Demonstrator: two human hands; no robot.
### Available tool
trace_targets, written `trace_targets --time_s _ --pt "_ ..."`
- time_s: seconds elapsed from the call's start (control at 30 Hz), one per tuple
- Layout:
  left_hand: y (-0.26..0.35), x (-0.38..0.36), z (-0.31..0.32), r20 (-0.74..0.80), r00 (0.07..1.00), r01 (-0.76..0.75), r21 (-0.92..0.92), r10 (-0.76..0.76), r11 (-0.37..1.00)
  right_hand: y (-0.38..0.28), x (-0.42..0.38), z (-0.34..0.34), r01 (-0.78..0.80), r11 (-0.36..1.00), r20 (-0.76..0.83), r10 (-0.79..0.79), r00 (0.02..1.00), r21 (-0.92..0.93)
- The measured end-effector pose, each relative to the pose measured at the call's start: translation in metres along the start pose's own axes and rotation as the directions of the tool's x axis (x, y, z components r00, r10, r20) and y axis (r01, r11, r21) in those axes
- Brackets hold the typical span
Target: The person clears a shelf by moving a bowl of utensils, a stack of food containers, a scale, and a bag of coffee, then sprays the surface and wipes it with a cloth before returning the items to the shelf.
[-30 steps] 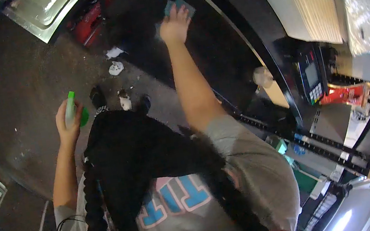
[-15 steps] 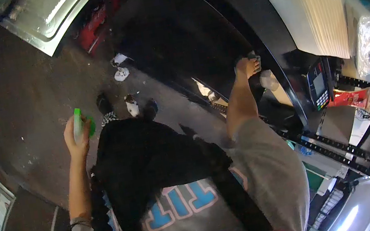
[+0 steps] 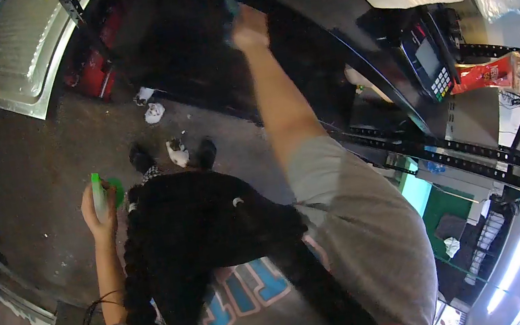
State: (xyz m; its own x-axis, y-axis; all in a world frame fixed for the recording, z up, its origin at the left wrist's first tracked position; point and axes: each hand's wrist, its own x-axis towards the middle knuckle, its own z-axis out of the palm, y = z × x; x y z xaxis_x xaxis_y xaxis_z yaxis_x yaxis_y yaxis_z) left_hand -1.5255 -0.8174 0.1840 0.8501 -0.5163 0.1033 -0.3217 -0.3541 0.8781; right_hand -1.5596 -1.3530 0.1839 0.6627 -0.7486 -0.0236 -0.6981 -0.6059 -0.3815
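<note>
My left hand (image 3: 95, 205) is wrapped round a bottle (image 3: 100, 198) with a bright green top, low over the floor on the left. Farther up, my right hand (image 3: 249, 27) presses a bluish cloth (image 3: 232, 14) to a dark, glossy panel (image 3: 201, 49). The fingers are partly hidden by the back of the hand, and the cloth shows only at its edge.
A card terminal (image 3: 429, 61) and a red packet (image 3: 484, 75) lie at the right beside a black slotted metal frame (image 3: 478, 165). White crumpled scraps (image 3: 155, 113) and a small white-and-dark animal (image 3: 177, 153) are near my feet. A metal-edged panel (image 3: 33, 59) stands upper left.
My right hand has moved up and to the left across the dark panel. My left hand has shifted slightly down and left with the bottle. The whole view has turned a little.
</note>
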Motion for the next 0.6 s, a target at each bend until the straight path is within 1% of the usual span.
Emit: trace_targets --time_s 0.03,0.07,0.1,0.13,0.17,0.2,0.23,0.27,0.3,0.33,0.4,0.43,0.5,0.53,0.57,0.6 --pt "0.013 0.002 0.002 0.028 1.000 0.010 0.033 -0.011 0.999 0.060 0.003 0.018 0.005 0.999 -0.104 -0.010 0.995 -0.050" --pt "0.016 -0.002 0.007 0.028 1.000 0.013 0.030 -0.014 0.999 0.100 -0.010 0.008 -0.008 0.994 -0.155 -0.010 0.988 -0.111" --pt "0.017 -0.005 0.012 0.016 0.998 0.054 -0.006 -0.054 0.999 0.139 -0.028 -0.005 -0.024 0.985 -0.206 -0.012 0.978 -0.171" --pt "0.019 -0.009 0.016 0.006 0.996 0.094 -0.041 -0.094 0.995 0.174 -0.046 -0.013 -0.146 0.980 -0.220 0.114 0.969 -0.138" --pt "0.020 -0.012 0.019 0.006 0.995 0.095 -0.044 -0.095 0.994 0.142 -0.087 -0.070 -0.316 0.933 0.026 0.325 0.945 -0.174" --pt "0.021 -0.015 0.022 0.005 0.995 0.104 -0.081 -0.104 0.991 0.182 -0.103 -0.072 -0.368 0.889 0.086 0.403 0.911 -0.272" --pt "0.021 -0.017 0.024 0.006 0.994 0.112 -0.116 -0.112 0.987 0.234 -0.125 -0.060 -0.435 0.898 -0.113 0.426 0.898 -0.074" --pt "0.021 -0.019 0.026 0.005 0.994 0.112 -0.117 -0.112 0.987 0.287 -0.150 -0.048 -0.338 0.930 -0.261 0.293 0.920 -0.147" --pt "0.020 -0.021 0.027 0.020 0.985 0.171 -0.135 -0.170 0.976 0.339 -0.171 -0.034 -0.375 0.924 -0.387 0.320 0.865 -0.074" --pt "0.021 -0.021 0.028 0.035 0.973 0.229 -0.152 -0.226 0.961 0.332 -0.191 -0.050 -0.461 0.866 -0.397 0.361 0.844 -0.192" --pt "0.022 -0.022 0.034 0.013 0.980 0.199 -0.124 -0.199 0.972 0.346 -0.200 -0.037 -0.633 0.774 -0.540 0.528 0.656 -0.012" --pt "0.022 -0.022 0.035 -0.008 0.985 0.170 -0.093 -0.172 0.981 0.333 -0.200 -0.041 -0.641 0.768 -0.539 0.535 0.651 -0.011" --pt "0.019 -0.023 0.037 0.006 0.987 0.158 -0.112 -0.158 0.981 0.277 -0.182 -0.052 -0.786 0.591 -0.408 0.681 0.607 -0.183" --pt "0.018 -0.024 0.039 0.018 0.989 0.148 -0.135 -0.147 0.980 0.290 -0.173 -0.031 -0.710 0.674 -0.429 0.590 0.684 -0.205" --pt "0.021 -0.022 0.039 0.028 0.989 0.148 -0.134 -0.145 0.980 0.300 -0.167 -0.003 -0.502 0.832 -0.535 0.319 0.782 -0.237" --pt "0.025 -0.019 0.038 0.032 0.996 0.091 -0.099 -0.088 0.991 0.272 -0.166 0.006 -0.406 0.876 -0.480 0.246 0.842 -0.262"
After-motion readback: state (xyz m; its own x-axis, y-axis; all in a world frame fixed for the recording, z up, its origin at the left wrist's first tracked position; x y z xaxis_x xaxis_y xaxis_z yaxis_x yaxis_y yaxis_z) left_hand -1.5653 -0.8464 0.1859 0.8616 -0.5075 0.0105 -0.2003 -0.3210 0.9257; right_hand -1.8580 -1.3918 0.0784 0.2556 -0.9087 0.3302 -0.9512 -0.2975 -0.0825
